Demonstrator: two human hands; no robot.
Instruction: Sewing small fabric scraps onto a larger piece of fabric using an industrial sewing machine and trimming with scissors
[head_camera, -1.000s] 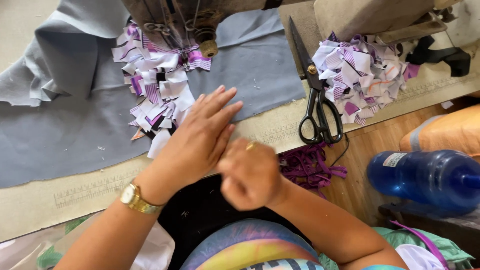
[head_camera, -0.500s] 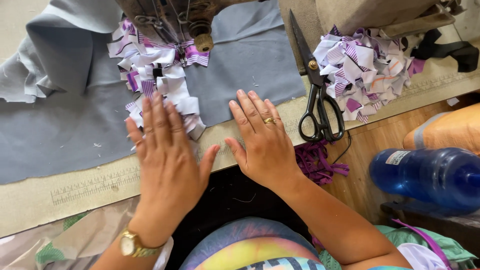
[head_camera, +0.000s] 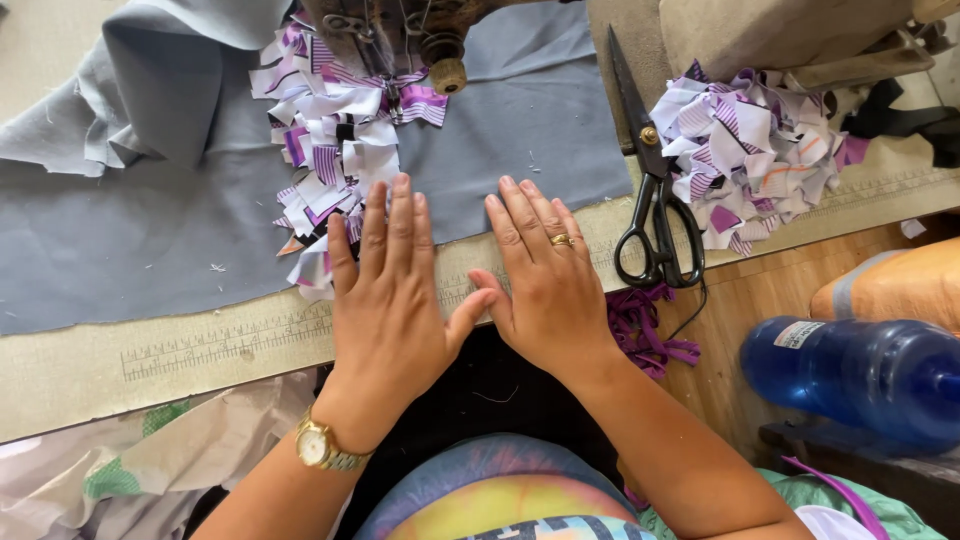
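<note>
Starting at the upper left of the frame, a soft grey sheet of woven cloth (head_camera: 150, 230) lies bunched and folded, then flattens out across the table toward the middle. On it runs a ruffled strip of small white and purple striped fabric scraps (head_camera: 335, 160), from under the sewing machine's metal foot (head_camera: 385, 60) at top centre down to the table's front edge. The left hand (head_camera: 390, 300), a gold wristwatch (head_camera: 320, 448) on it, lies flat with fingers spread, its fingertips (head_camera: 400, 190) pressing the strip's lower end; it grips nothing. Just beside it the right hand (head_camera: 545, 290), wearing a gold ring (head_camera: 562, 240), rests equally flat and open on the grey cloth's hem. The strip looks featherlight, floppy and easily disarranged, so I'd judge flat palm pressure or a pinch at its stitched spine suits it best. Further right lie black-handled scissors (head_camera: 650, 190), a loose heap of matching scraps (head_camera: 745, 150) and, lower right, a blue plastic bottle (head_camera: 860, 375).
</note>
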